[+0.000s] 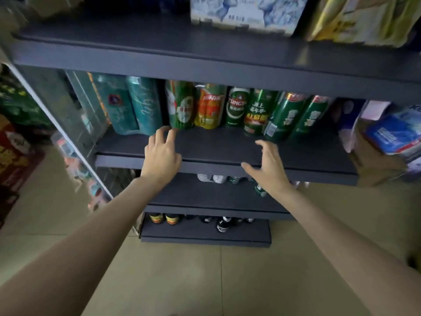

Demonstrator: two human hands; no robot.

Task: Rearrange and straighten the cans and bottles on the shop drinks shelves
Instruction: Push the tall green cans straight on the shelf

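Note:
A row of tall cans stands at the back of the dark middle shelf (227, 149): a green and white can (181, 106), an orange can (209, 107), a green Tsingtao can (237, 108), a green and red can (257, 112) and two leaning green cans (288, 117). Two teal packs (132, 106) stand to their left. My left hand (163, 153) hovers over the shelf front, fingers spread, fingertips just short of the green and white can. My right hand (268, 165) is open above the shelf's front lip, below the leaning cans. Neither hand holds anything.
The top shelf (159, 51) carries a blue-white case (246, 12) and a yellow-green pack (364, 19). Lower shelves hold can tops (218, 178) and small bottles (172, 218). A cardboard box (373, 160) with blue packets sits at right. Stacked goods line the left; tiled floor below.

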